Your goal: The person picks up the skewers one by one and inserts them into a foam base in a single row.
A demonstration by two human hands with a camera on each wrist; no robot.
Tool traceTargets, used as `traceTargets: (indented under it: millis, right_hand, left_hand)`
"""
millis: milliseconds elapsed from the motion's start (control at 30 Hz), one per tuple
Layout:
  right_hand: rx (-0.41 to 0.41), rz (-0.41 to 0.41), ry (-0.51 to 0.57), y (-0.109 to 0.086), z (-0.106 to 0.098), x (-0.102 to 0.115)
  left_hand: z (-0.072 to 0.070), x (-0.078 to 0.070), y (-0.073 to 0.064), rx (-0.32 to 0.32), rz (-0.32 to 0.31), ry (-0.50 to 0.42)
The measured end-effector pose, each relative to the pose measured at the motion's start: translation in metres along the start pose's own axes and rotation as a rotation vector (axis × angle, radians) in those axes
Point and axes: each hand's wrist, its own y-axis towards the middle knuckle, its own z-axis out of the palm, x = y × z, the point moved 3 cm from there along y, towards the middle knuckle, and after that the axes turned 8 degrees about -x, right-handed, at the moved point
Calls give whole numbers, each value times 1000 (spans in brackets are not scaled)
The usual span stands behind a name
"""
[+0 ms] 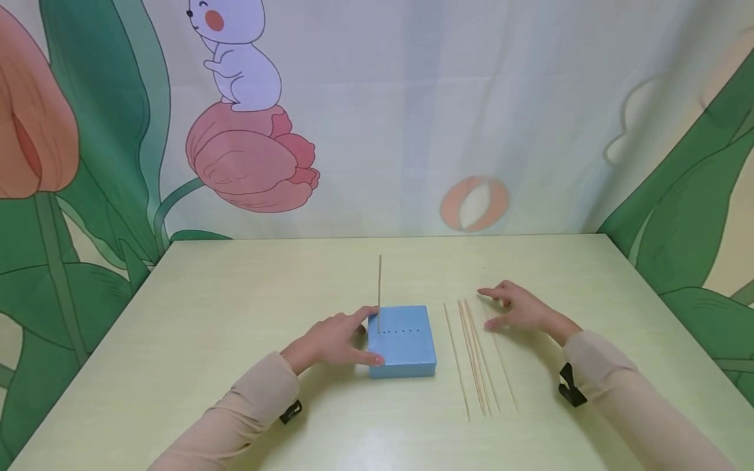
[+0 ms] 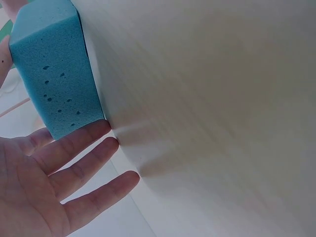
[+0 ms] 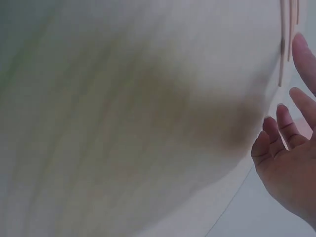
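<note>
A light blue foam block (image 1: 406, 352) lies on the table, with a row of small holes across its top. One thin wooden stick (image 1: 379, 281) stands upright at the row's left end. My left hand (image 1: 336, 339) rests at the block's left side, thumb near the front edge and index finger by the upright stick. In the left wrist view its other fingers (image 2: 81, 173) are straight, one reaching the block's side. My right hand (image 1: 521, 311) hovers over the rightmost loose stick (image 1: 506, 376), thumb and index finger spread apart.
Several more thin sticks (image 1: 477, 369) lie roughly lengthwise between the block and my right hand, a lone stick (image 1: 456, 360) nearest the block. The pale table (image 1: 235, 288) ends at the back against a curtain (image 1: 365, 118) printed with flowers and an animal.
</note>
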Motion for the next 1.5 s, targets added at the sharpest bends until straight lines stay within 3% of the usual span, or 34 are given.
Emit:
traceTargets:
  millis: [167, 567, 833, 967, 1167, 1300, 1500]
  right_hand:
    - [47, 7, -3, 0, 2, -5]
    - [2, -50, -9, 4, 4, -7]
    - [6, -8, 50, 5, 3, -10]
    - [15, 16, 128, 3, 1, -10]
    - [2, 39, 370, -2, -5, -3]
    - [-72, 18, 477, -4, -9, 3]
    - [-211, -21, 532, -8, -22, 24]
  left_hand:
    - [1, -1, 0, 5, -2, -5]
    - [0, -2, 0, 7, -14, 6]
    - [1, -1, 0, 4, -11, 4]
    - [1, 0, 2, 6, -18, 0]
    - [1, -1, 2, 13, -20, -11]
    - [0, 0, 2, 13, -21, -10]
    - [0, 1, 2, 12, -22, -8]
